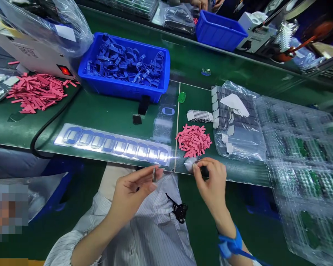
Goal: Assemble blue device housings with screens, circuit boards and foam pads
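Note:
My left hand [134, 190] hovers over my lap, just below the table's front edge, pinching a small thin grey piece [154, 174] between thumb and fingertips. My right hand [211, 181] is at the table edge, its fingers pinched on a small dark part [203, 171] with a bit of clear film [189, 164] beside it. A blue wrist strap [229, 244] circles the right wrist. Right above that hand lies a small heap of pink strips [194, 140]. A long clear strip of blue-outlined stickers [113, 145] runs along the table's front.
A blue bin [122, 88] full of blue plastic parts stands at the back. A larger pink heap [36, 92] lies at the left beside a white machine [30, 55]. Bagged grey parts [233, 118] and clear trays [302, 166] with green boards fill the right. Another person's hand [199, 3] shows far back.

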Demonstrator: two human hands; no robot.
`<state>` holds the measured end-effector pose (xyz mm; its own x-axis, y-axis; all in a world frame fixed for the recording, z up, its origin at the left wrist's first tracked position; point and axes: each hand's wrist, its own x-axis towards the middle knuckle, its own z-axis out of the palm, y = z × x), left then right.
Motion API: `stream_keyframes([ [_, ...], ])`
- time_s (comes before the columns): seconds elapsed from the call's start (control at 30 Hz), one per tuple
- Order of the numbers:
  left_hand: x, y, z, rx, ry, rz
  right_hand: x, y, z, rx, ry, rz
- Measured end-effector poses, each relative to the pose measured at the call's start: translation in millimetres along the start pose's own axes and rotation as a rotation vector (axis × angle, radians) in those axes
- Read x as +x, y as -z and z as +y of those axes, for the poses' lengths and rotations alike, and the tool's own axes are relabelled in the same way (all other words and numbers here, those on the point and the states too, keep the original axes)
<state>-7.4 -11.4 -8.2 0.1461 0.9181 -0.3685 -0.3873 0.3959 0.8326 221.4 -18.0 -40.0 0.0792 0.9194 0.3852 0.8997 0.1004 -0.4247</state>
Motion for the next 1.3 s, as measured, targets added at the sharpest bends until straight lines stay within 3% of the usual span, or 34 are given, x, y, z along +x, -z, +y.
stream_keyframes([
  [0.1,-2,-3.1,3,0.059,-0.035,-0.025,-3,-10,7,-0.070,0.080,0.084],
  [0.23,-5,-7.3,7,0.147,-0.105,-0.022,-7,-7,1,-0.196,0.348,0.001],
  [0.33,-7,-7.9,11,0.213,-0.131,-0.018,-3,0,-10,-0.150,0.328,-0.024],
  [0.43,-8,-6.2,12,0.163,-0.100,-0.056,7,9,-26,0.108,0.313,-0.041],
  [0.53,-7,-2.5,11,-0.044,0.004,-0.165,21,17,-45,0.457,0.351,-0.204],
  [0.6,-4,0.6,10,-0.200,0.121,-0.307,32,20,-56,0.649,0.392,-0.375],
  [0.73,1,6.6,12,-0.323,0.393,-0.542,52,21,-72,0.818,0.490,-0.645],
  [0.8,2,9.9,11,-0.308,0.455,-0.578,60,20,-77,0.865,0.491,-0.716],
  [0.93,3,20.8,4,-0.142,0.472,-0.485,68,18,-76,0.907,0.493,-0.798],
  [1.0,9,27.9,8,0.003,0.423,-0.465,66,13,-64,0.871,0.469,-0.725],
  [1.03,15,30.8,13,0.081,0.383,-0.463,64,9,-55,0.840,0.442,-0.627],
  [1.13,44,34.1,51,0.396,0.168,-0.366,56,-9,-19,0.702,0.312,-0.165],
  [1.2,73,31.3,88,0.795,-0.103,-0.204,50,-22,5,0.578,0.237,0.065],
  [1.27,106,26.2,124,1.351,-0.425,0.029,45,-33,23,0.510,0.236,0.160],
  [1.3,124,23.4,140,1.450,-0.486,0.118,43,-37,30,0.500,0.252,0.177],
])
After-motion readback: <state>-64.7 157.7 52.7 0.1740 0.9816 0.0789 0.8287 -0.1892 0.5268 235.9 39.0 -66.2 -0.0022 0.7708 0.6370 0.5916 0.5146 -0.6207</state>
